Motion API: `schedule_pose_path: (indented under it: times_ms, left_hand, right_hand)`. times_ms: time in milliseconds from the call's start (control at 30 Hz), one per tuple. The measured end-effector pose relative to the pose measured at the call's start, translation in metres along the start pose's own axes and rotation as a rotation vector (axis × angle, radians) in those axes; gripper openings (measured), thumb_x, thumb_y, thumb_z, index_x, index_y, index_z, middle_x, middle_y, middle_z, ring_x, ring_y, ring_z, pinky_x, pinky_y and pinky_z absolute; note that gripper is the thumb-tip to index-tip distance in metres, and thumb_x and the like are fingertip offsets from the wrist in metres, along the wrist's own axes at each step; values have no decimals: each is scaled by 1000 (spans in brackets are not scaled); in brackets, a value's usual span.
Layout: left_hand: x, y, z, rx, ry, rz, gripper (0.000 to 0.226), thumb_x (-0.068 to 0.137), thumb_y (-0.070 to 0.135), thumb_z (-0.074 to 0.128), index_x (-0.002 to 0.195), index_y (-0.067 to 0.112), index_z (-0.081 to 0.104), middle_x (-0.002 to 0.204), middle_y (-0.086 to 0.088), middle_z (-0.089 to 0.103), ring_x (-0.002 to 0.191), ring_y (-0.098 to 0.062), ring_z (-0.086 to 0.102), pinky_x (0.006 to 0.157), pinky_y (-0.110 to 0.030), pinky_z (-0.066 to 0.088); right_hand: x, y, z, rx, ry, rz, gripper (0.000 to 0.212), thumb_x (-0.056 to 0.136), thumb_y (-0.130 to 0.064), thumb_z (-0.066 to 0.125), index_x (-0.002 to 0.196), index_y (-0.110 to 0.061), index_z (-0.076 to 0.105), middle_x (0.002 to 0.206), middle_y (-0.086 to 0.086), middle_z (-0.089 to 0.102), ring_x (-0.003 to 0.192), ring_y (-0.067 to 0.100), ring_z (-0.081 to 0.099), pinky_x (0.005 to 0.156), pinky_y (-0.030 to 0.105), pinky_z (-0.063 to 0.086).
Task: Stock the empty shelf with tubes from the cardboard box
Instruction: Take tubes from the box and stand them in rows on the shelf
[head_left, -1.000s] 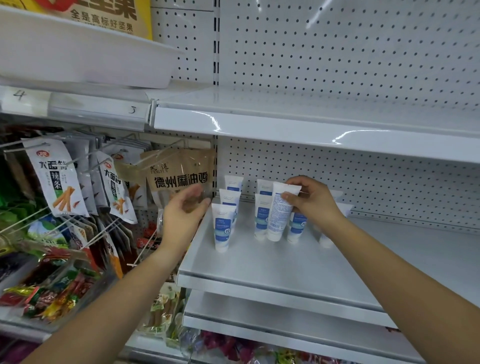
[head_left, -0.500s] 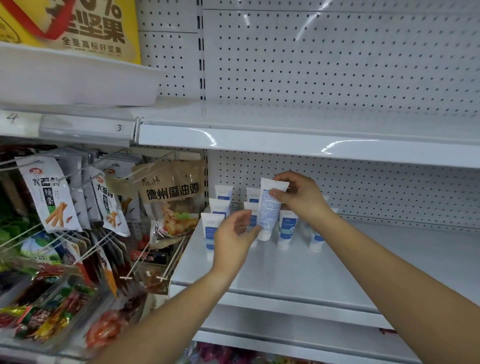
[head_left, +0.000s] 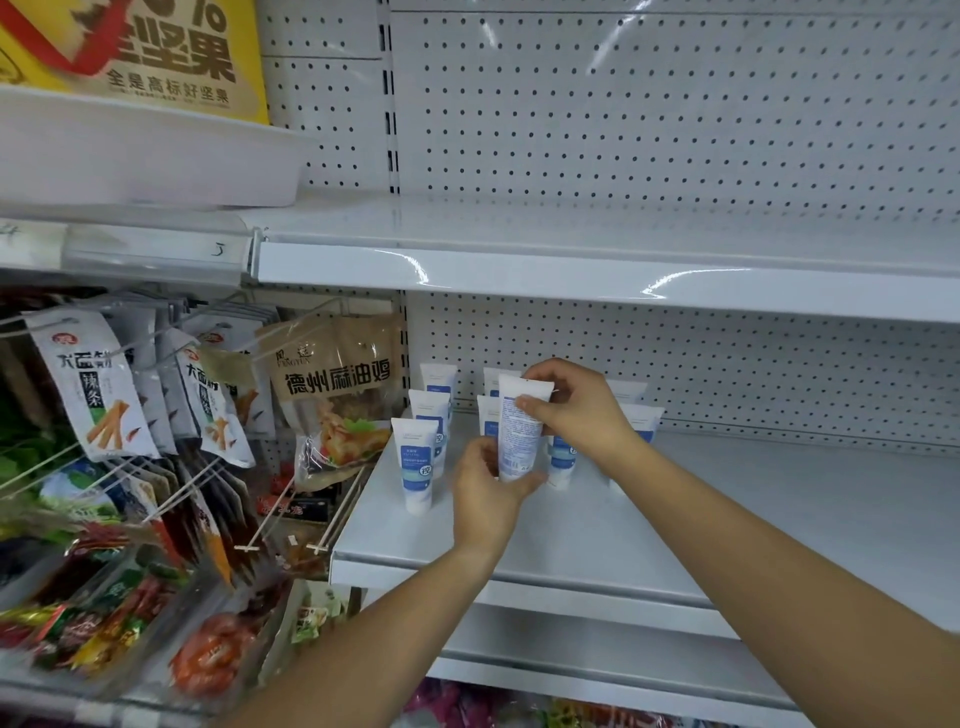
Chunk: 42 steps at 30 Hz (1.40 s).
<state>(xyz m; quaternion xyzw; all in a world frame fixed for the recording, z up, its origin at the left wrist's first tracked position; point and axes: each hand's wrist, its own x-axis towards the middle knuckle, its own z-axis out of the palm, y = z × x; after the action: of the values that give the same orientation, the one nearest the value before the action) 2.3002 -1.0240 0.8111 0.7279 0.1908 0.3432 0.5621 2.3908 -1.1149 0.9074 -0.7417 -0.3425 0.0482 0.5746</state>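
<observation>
Both hands hold one white tube (head_left: 519, 431) with small print facing me, upright above the white shelf (head_left: 727, 509). My right hand (head_left: 576, 410) pinches its flat top end. My left hand (head_left: 488, 493) grips its cap end from below. Several white and blue tubes stand cap-down on the shelf's left part, the nearest one (head_left: 417, 462) just left of my left hand, others (head_left: 431, 410) in rows behind, some hidden by my hands. The cardboard box is out of view.
An upper white shelf (head_left: 571, 275) overhangs the tubes, with pegboard behind. To the left, snack bags (head_left: 98, 395) and a brown chicken pack (head_left: 337, 384) hang on wire hooks. Packaged goods fill a bin (head_left: 104, 639) at lower left. A lower shelf edge (head_left: 571, 670) sits beneath.
My left hand moved right from the hanging packs and took hold of the tube's bottom. My right hand lifted the tube slightly while keeping hold of its top.
</observation>
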Motion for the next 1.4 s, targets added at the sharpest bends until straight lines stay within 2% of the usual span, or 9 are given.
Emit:
schedule_pose_path:
  times_ms: [133, 300, 400, 533, 767, 933, 1067, 1267, 1400]
  left_hand:
    - [6, -17, -1, 73, 3, 11, 44, 65, 28, 91, 95, 27, 60, 97, 2, 66, 83, -6, 65, 70, -16, 51]
    - [5, -22, -7, 3, -75, 34, 40, 71, 8, 85, 102, 27, 66, 94, 10, 71, 82, 0, 68, 74, -14, 53]
    - [6, -25, -12, -60, -99, 3, 44, 73, 1, 81, 107, 24, 64, 97, 14, 71, 85, 2, 68, 76, -15, 53]
    - [10, -30, -20, -84, -120, -22, 48, 74, 2, 82, 116, 18, 62, 102, 11, 70, 90, 0, 68, 77, -15, 54]
    - [16, -39, -25, -94, -203, -66, 48, 75, 7, 83, 116, 21, 62, 104, 12, 70, 94, -3, 68, 73, -11, 52]
    - [17, -44, -24, -87, -238, -72, 44, 78, 9, 82, 116, 21, 63, 104, 14, 70, 92, 5, 67, 72, -8, 50]
    - [21, -48, -23, -68, -253, -88, 42, 80, 14, 81, 118, 19, 64, 103, 17, 69, 91, 10, 66, 70, -5, 49]
    - [30, -61, -18, -26, -300, -117, 40, 80, 9, 81, 117, 13, 67, 104, 6, 72, 89, 0, 70, 87, -22, 57]
    - [34, -66, -18, 11, -287, -135, 47, 80, 9, 80, 122, 16, 58, 105, 11, 67, 85, 6, 64, 70, -4, 49]
  right_hand:
    - [-3, 4, -1, 13, -31, 13, 27, 79, -5, 77, 101, -16, 67, 98, 3, 72, 91, 25, 70, 77, 47, 60]
    - [-4, 1, -5, 85, -120, 50, 40, 80, -2, 76, 114, -22, 66, 107, 6, 70, 87, 18, 68, 73, 37, 61]
    - [-3, 2, -7, 98, -190, 59, 48, 75, -4, 82, 117, -23, 68, 114, 8, 68, 98, 20, 68, 81, 37, 60]
    - [-1, 2, -11, 66, -267, 59, 60, 73, 2, 81, 126, -22, 64, 120, 2, 66, 105, 12, 66, 81, 21, 55]
    - [2, 13, -1, 108, -196, 55, 43, 79, 7, 74, 113, -20, 71, 113, 10, 67, 104, 26, 67, 84, 34, 59]
    - [4, 20, 6, 97, -103, 65, 36, 78, 8, 75, 107, -12, 70, 105, 14, 65, 96, 29, 69, 72, 29, 60]
    - [4, 26, 10, 56, -55, 63, 33, 79, 7, 74, 106, -11, 70, 101, 11, 65, 86, 17, 69, 64, 20, 57]
    - [7, 46, 18, -17, -28, 31, 36, 77, 4, 77, 100, -23, 72, 96, -3, 70, 88, 17, 68, 73, 29, 61]
    - [6, 58, 21, -24, 0, 52, 33, 77, 1, 78, 102, -20, 73, 94, -9, 70, 91, 17, 69, 77, 34, 61]
